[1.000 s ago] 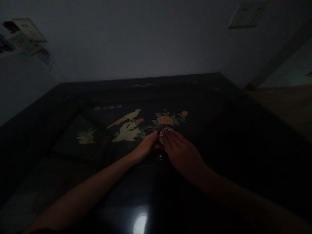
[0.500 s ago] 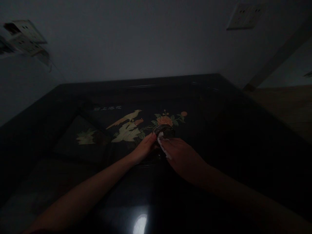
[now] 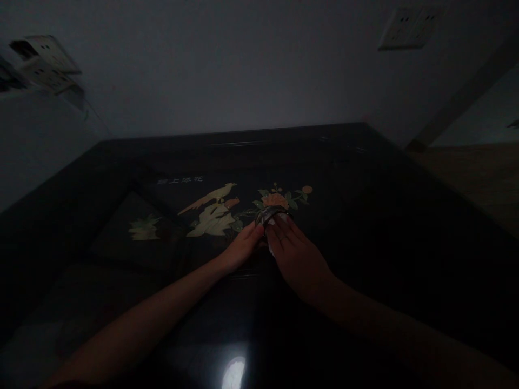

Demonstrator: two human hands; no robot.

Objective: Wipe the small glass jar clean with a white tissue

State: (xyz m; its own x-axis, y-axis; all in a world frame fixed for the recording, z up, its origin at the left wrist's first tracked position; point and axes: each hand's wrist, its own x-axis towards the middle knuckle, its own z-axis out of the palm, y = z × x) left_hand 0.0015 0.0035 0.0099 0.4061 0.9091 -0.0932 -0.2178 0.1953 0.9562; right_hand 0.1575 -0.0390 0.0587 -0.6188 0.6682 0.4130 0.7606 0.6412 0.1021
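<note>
The scene is very dim. A small round shiny object (image 3: 270, 214), perhaps a bowl or lid, sits on a glossy black table (image 3: 365, 216) painted with a bird and flowers (image 3: 227, 208). My left hand (image 3: 242, 247) holds its left side, fingers closed against it. My right hand (image 3: 294, 251) lies over its near right side, fingers pressed together on a white cloth or tissue (image 3: 271, 249) that shows only as a sliver under the palm.
A pale wall rises behind the table, with a socket plate (image 3: 409, 27) at the upper right and fittings (image 3: 40, 59) at the upper left. A wooden floor (image 3: 478, 173) lies to the right. A light glare (image 3: 233, 373) reflects near the front edge.
My right hand pulled back toward me with the white cloth showing, then slid forward over the round object again. My left hand stayed put.
</note>
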